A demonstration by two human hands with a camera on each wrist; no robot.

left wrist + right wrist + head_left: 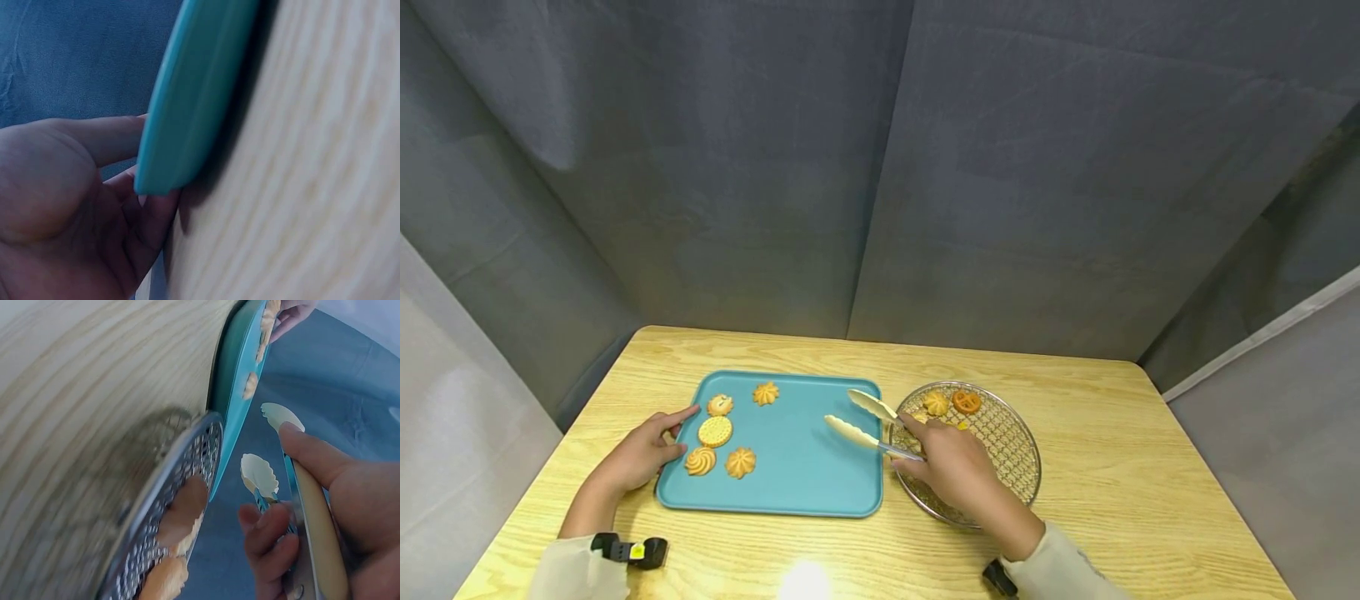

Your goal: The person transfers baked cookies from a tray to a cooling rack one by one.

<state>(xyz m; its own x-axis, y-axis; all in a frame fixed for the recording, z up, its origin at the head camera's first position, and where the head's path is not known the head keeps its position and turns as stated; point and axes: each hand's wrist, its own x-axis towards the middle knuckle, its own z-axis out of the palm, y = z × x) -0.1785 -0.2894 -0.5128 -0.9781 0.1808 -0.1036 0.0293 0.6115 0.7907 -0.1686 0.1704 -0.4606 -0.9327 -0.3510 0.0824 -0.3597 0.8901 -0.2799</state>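
1. At the left, a pale sleeve (576, 571) and a black wristband (619, 550) lead to the left hand (642, 450), which grips the tray's left edge, some fingers tucked under the corner.
2. The tray (808, 487) is a smooth, matte blue-green rectangle with rounded corners and a low raised rim, flat on the tabletop (1120, 467).
3. Along its left side stand three cookies in a column: a small round cookie (720, 405) at the far end, a flat yellow disc cookie (715, 431) with a dotted face, and a ridged swirl cookie (700, 461).
4. Just right of these are two golden flower-shaped cookies, a near one (741, 462) and a far one (766, 393).
5. The tongs (852, 431) have cream, scalloped tips spread apart above the tray's right part, with metal arms behind.
6. The right hand (958, 467) holds the tongs' handles over the rack.
7. The round rack (1017, 450) is metal mesh with a shiny rim, carrying a ridged golden cookie (936, 403) and a brown pretzel (967, 402); other pieces are partly hidden.
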